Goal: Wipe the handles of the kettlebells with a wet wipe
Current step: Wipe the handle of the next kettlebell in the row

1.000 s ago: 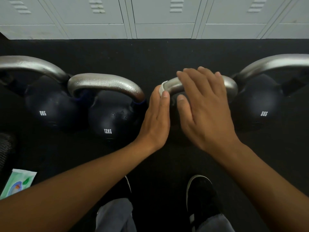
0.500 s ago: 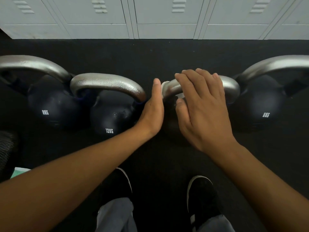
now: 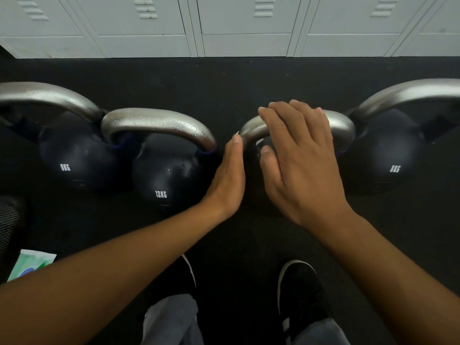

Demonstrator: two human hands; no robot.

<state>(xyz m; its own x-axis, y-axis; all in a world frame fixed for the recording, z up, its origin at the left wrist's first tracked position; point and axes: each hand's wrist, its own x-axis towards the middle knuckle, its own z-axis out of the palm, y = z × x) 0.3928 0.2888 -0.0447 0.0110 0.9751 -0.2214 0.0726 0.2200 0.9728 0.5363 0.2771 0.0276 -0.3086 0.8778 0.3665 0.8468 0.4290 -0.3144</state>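
Four dark kettlebells with silver handles stand in a row on the black floor. My right hand (image 3: 301, 160) lies over the handle (image 3: 341, 125) of the third one, fingers draped across it and thumb tucked beneath. A sliver of white wet wipe (image 3: 259, 141) shows under that hand, against the handle. My left hand (image 3: 229, 180) is held flat and edge-on, straight fingers touching the left end of the same handle. The 12KG kettlebell (image 3: 161, 175) stands just left of it, and an 8KG one (image 3: 388, 155) on the right.
Another 8KG kettlebell (image 3: 74, 155) stands at far left. A green and white wipes pack (image 3: 29, 263) lies on the floor at lower left, beside a dark mesh object (image 3: 10, 227). Grey lockers (image 3: 244, 26) line the far side. My black shoes (image 3: 298, 290) stand below the hands.
My left hand slid up along the left end of the handle and back down a little. My right hand's fingers shifted slightly left over the handle. Less of the wipe shows now.
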